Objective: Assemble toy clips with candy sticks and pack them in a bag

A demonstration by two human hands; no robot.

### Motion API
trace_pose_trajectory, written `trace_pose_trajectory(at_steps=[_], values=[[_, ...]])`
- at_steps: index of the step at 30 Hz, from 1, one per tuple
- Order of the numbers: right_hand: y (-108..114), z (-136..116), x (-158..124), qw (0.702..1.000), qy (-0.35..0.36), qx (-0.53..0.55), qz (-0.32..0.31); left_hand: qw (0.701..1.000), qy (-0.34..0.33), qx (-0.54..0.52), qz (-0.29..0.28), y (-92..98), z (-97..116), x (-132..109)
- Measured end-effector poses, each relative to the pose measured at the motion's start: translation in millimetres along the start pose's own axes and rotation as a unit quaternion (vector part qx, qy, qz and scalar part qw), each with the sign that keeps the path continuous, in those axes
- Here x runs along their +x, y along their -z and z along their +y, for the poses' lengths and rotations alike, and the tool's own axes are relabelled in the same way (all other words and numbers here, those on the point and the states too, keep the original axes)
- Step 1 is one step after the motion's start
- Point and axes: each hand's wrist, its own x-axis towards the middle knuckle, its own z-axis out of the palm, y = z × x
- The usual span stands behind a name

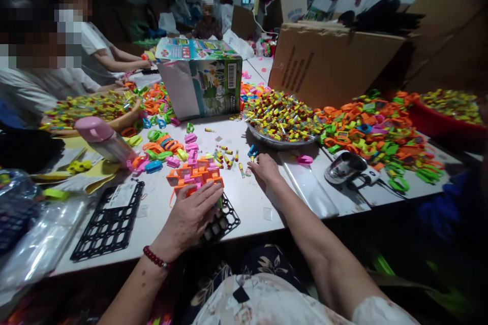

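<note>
My left hand (196, 212) lies flat, fingers together, on a black grid tray (224, 221) at the near table edge, pressing beside a stack of orange plastic toy pieces (194, 176). A red bead bracelet circles that wrist. My right hand (264, 168) reaches forward, fingers curled down onto the white table (251, 198), touching a few small loose yellow-and-red capsules (229, 156). What the fingertips pinch is too small to name. A blue piece (252, 151) lies just beyond it.
A metal dish (280, 138) heaped with capsules sits ahead, with orange and green plastic rings (381, 134) to its right. A second black grid tray (109, 221) lies left. A printed box (200, 76), a cardboard carton (328, 61), a pink bottle (102, 138) and a steel mug (345, 167) stand around. Other people sit at left.
</note>
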Motion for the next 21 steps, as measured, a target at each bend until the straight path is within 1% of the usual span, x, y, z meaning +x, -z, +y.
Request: trace_pose_trajectory(at_steps=[2, 4, 6, 8, 9, 11, 12, 13, 14, 16, 19, 21], values=[[0.9, 2.4, 4.9, 1.0, -0.008, 0.01, -0.014, 1.0, 0.003, -0.009, -0.001, 0.2, 0.5, 0.3], [-3.0, 1.9, -5.8, 0.999, -0.002, 0.039, -0.031, 1.0, 0.006, -0.02, 0.0, 0.5, 1.9, 0.5], [-11.0, 0.0, -29.6, 0.996, 0.007, 0.077, -0.054, 0.999, 0.017, -0.034, 0.002, 0.7, 3.5, 0.6], [-21.3, -2.6, -60.3, 0.984, 0.015, 0.147, -0.095, 0.998, 0.031, -0.049, -0.002, 0.9, 4.8, 0.6], [-26.8, -4.1, -75.8, 0.971, 0.016, 0.201, -0.125, 0.998, 0.037, -0.053, -0.006, 1.0, 5.2, 0.6], [-37.6, -8.2, -102.1, 0.93, 0.007, 0.324, -0.173, 0.997, 0.042, -0.056, -0.013, 1.2, 5.6, 0.5], [-42.5, -10.7, -111.5, 0.907, 0.001, 0.377, -0.186, 0.997, 0.042, -0.057, -0.016, 1.3, 5.7, 0.4], [-46.8, -13.3, -118.1, 0.89, 0.0, 0.412, -0.193, 0.997, 0.043, -0.059, -0.019, 1.3, 5.7, 0.2], [-50.2, -16.0, -121.7, 0.886, 0.009, 0.421, -0.194, 0.997, 0.046, -0.062, -0.021, 1.3, 5.6, 0.0], [-54.1, -21.1, -122.3, 0.901, 0.055, 0.389, -0.184, 0.996, 0.053, -0.069, -0.026, 1.1, 5.2, -0.3], [-53.4, -26.4, -115.4, 0.936, 0.155, 0.276, -0.155, 0.996, 0.054, -0.074, -0.026, 0.6, 4.8, -0.6], [-51.1, -28.4, -111.3, 0.944, 0.201, 0.218, -0.145, 0.996, 0.05, -0.075, -0.023, 0.6, 4.7, -0.5]])
